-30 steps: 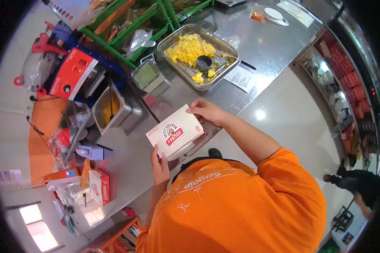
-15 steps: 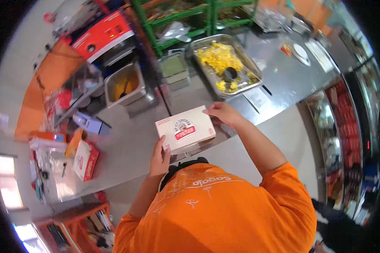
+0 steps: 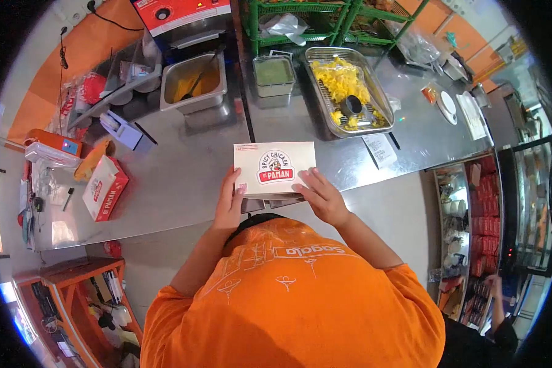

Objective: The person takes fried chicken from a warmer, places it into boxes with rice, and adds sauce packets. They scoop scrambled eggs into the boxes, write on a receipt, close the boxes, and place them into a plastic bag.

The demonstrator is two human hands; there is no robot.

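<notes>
A closed white box with a "Spicy Chicken Si Paman" label lies between my hands at the table's front edge. My left hand holds its left side near the lower corner, thumb on the front. Against the lower right corner rests my right hand, with its fingers on the lid. Beyond the box, a green-topped container and a metal tray of yellow food stand on the steel table.
A metal pan with a ladle, a tape dispenser and a red-and-white box stand left. Green racks line the back. At lower right another person's arm shows beside shelves.
My right hand has moved from the box's upper right corner down to its lower right. The box now sits straighter, and the camera view has turned.
</notes>
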